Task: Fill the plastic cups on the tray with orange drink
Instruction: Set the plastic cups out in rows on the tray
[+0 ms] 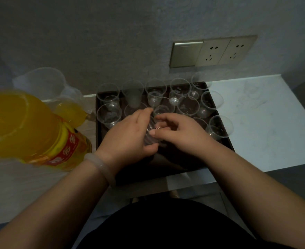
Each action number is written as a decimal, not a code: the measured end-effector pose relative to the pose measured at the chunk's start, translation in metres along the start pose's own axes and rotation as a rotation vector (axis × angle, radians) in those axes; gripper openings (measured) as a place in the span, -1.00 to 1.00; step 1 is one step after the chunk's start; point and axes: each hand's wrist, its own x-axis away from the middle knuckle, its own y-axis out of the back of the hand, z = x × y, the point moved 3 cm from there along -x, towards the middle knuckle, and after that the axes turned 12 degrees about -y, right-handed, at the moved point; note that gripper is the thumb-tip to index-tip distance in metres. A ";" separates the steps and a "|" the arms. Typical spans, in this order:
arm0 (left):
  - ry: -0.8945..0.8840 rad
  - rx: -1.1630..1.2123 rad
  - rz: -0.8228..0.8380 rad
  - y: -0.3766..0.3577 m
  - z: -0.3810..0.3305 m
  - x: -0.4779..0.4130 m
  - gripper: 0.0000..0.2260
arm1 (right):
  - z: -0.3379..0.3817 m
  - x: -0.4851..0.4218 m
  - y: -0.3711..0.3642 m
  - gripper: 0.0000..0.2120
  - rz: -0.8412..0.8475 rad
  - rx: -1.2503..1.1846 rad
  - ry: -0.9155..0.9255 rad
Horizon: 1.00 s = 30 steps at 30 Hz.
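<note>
Plastic cups (187, 106) sit empty on the tray (228, 141), mid-frame. Left hand (128, 135) grips a nested stack (150, 132); right hand (180, 130) pinches its end. Laying-out step, I'd say; pouring next needs the orange bottle (31, 128) at left.

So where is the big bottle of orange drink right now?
The bottle is at the far left of the head view, on the counter just left of the dark tray, in front of a clear jug.

Left hand (128, 133) curled round cup stack (150, 134); right hand (181, 131) pinches it, fingers (167, 125) curled.
</note>
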 end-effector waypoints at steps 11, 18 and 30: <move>0.080 -0.036 0.030 0.003 0.014 0.009 -0.15 | 0.014 0.017 0.042 -0.45 -0.378 0.184 0.163; 0.079 -0.051 0.062 -0.003 0.015 0.010 -0.14 | -0.003 0.009 0.025 -0.30 -0.332 0.803 0.242; 0.072 -0.065 0.066 -0.003 0.015 0.013 -0.14 | -0.022 -0.002 0.013 -0.30 -0.337 0.927 0.251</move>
